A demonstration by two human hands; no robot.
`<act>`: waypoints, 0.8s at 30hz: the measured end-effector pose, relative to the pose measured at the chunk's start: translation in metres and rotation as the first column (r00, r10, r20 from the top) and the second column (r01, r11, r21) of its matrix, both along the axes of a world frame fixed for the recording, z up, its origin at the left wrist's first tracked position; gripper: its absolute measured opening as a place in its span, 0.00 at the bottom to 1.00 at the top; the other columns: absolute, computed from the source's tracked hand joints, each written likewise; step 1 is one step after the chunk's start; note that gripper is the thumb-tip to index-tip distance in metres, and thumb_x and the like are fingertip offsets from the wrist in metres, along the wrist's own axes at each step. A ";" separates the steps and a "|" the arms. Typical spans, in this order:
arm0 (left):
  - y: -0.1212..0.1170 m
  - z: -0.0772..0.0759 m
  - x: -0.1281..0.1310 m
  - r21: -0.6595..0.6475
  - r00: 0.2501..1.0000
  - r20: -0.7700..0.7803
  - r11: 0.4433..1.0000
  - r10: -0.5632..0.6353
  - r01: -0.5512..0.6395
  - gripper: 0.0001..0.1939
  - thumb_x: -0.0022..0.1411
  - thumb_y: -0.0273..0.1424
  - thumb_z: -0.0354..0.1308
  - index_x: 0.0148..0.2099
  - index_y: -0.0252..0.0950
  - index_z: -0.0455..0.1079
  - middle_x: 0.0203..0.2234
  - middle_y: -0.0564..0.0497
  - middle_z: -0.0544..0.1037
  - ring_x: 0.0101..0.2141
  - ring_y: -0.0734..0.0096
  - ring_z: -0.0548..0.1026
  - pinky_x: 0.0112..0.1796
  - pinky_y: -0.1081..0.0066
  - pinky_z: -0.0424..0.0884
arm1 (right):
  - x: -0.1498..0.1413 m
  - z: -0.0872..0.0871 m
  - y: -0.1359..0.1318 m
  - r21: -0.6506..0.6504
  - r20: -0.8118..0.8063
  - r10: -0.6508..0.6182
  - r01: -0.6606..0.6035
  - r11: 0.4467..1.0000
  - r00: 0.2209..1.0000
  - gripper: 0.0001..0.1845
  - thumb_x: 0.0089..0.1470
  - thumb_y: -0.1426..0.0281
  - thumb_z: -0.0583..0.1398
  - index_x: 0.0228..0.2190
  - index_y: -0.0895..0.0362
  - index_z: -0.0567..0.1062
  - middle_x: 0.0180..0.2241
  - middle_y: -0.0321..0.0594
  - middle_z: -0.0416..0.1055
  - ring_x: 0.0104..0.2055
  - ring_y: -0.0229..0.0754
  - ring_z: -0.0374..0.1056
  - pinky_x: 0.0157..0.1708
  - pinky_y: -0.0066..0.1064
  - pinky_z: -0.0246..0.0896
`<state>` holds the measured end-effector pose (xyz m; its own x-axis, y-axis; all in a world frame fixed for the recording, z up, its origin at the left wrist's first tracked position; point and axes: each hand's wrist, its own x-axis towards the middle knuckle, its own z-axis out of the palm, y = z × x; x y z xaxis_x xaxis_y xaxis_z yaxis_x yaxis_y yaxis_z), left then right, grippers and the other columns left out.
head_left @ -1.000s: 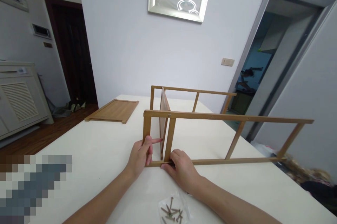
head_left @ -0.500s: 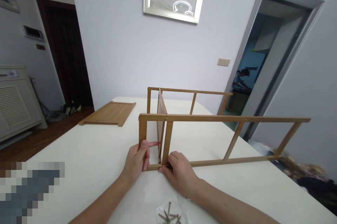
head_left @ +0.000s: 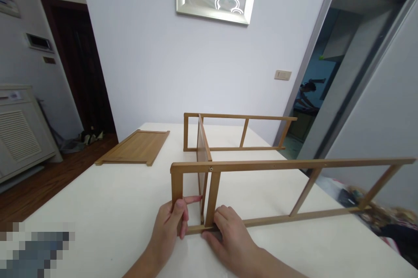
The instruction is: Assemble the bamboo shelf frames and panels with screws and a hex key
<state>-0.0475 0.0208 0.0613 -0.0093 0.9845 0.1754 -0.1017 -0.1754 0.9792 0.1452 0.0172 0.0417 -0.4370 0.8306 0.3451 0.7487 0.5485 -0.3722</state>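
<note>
A wooden ladder-like side frame [head_left: 254, 165] stands on its long edge across the near part of the table. My left hand [head_left: 168, 225] is closed around its left end bar, with the index finger stretched inward to a slatless shelf panel [head_left: 203, 140]. My right hand [head_left: 230, 234] is closed on the lower rail beside the second crossbar; its fingertips are partly hidden. The panel stands upright between this frame and a matching far frame [head_left: 240, 116]. A screw head [head_left: 210, 168] shows in the near upper rail, in line with the panel.
Another wooden panel [head_left: 137, 147] lies flat on the white table [head_left: 114, 208] at the left. A wall with a framed picture [head_left: 214, 14] rises behind. Through the doorway at right, a person [head_left: 307, 95] is visible. Piled cloth-like items [head_left: 392, 217] lie beyond the table's right edge.
The view has shifted, so the frames and both hands appear lower and the near frame larger. The bag of screws has left the picture at the bottom. Both hands keep their hold.
</note>
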 end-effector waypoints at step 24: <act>0.001 -0.014 -0.003 -0.112 0.978 -0.208 0.994 -0.017 -0.006 0.24 0.57 0.52 0.57 0.23 0.38 0.72 0.31 0.42 0.82 0.38 0.54 0.78 0.41 0.62 0.74 | 0.000 0.001 0.003 0.024 0.022 0.052 -0.052 0.998 0.998 0.07 0.54 0.73 0.60 0.28 0.54 0.65 0.32 0.40 0.69 0.37 0.46 0.64 0.41 0.39 0.58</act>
<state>-0.0502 0.0222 0.0470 0.0212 0.9978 0.0624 0.1063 -0.0643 0.9923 0.1455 0.0203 0.0429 -0.4869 0.7980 0.3551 0.7265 0.5957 -0.3426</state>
